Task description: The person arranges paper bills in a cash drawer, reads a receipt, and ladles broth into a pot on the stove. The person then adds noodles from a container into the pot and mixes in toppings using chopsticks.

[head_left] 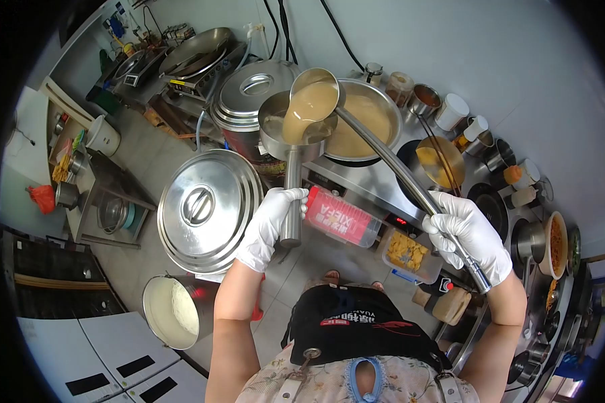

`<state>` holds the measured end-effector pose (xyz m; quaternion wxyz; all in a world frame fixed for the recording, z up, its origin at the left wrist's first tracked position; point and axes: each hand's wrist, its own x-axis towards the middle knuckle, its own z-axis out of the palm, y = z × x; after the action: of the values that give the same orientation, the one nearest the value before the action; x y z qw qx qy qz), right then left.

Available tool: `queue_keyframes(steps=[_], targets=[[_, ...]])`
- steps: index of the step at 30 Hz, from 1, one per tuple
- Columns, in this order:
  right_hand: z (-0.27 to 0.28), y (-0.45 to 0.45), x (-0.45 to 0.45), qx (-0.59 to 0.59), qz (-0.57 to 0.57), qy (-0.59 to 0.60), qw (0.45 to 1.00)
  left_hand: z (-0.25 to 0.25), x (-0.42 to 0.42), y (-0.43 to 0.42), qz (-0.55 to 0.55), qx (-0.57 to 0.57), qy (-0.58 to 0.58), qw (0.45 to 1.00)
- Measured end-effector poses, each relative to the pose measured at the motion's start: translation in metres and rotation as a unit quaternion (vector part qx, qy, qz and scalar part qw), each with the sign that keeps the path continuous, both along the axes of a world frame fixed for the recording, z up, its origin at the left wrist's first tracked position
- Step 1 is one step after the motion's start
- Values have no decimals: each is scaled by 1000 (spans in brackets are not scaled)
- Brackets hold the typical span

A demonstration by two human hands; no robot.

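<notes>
Head view has both my gloved hands busy. My left hand (269, 225) is wrapped around the upright-looking handle of a steel saucepan (279, 150), thumb across the front, gap closed. My right hand (467, 235) is curled firmly around the long handle of a ladle (385, 153), its fingers folded over the metal. I have the ladle's bowl tipped above the saucepan, and tan liquid (312, 102) runs over its lip into it. Just beside the saucepan sits a wide steel basin (395, 121) of similar liquid, with a lidded pot (232, 94) on the other side. Beyond the ladle's handle, chopsticks (441, 156) lean in a pan (458, 156) with yellow contents.
</notes>
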<state>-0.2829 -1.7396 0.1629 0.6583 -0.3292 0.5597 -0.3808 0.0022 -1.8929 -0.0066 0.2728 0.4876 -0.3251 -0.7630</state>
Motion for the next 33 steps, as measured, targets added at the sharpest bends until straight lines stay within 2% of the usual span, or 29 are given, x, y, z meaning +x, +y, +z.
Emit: queue_keyframes(steps=[7, 9, 11, 13, 14, 15, 17, 21, 22, 24, 25, 27, 29, 31, 33], targets=[[-16, 12, 1, -21, 14, 50, 998, 6, 2, 9, -14, -8, 22, 1000], [-21, 14, 0, -17, 45, 138, 989, 9, 1, 12, -6, -5, 27, 1000], [-33, 19, -4, -29, 55, 150, 987, 7, 1, 13, -14, -4, 44, 999], [-45, 21, -1, -128, 86, 295, 943, 6, 2, 13, -23, -3, 61, 998], [-37, 23, -5, -54, 132, 349, 926, 5, 2, 14, -24, -7, 66, 998], [-50, 27, -9, -52, 128, 349, 927, 4, 2, 16, -25, -12, 70, 997], [-86, 37, -18, -250, 119, 418, 865, 3, 2, 16, -25, -12, 65, 998], [-86, 42, -22, -289, 109, 438, 844, 4, 4, 16, -22, -2, 66, 998], [-83, 42, -24, -287, 108, 438, 845, 5, 5, 16, -19, 0, 66, 998], [-68, 41, -27, -243, 44, 399, 883, 4, 8, 15, -8, 1, 61, 998], [-60, 37, -29, -165, 19, 380, 910, 3, 9, 16, -9, 2, 60, 998], [-35, 18, -28, -1, -3, 367, 930, 3, 12, 16, -5, -6, 48, 999], [-56, 0, -39, 7, -12, 365, 931, 2, 13, 15, -2, -6, 47, 999], [-103, -16, -57, -78, 26, 429, 900, 1, 15, 13, 2, -9, 45, 999], [-112, -28, -55, -69, 34, 436, 896, 0, 17, 13, 2, 2, 49, 999]])
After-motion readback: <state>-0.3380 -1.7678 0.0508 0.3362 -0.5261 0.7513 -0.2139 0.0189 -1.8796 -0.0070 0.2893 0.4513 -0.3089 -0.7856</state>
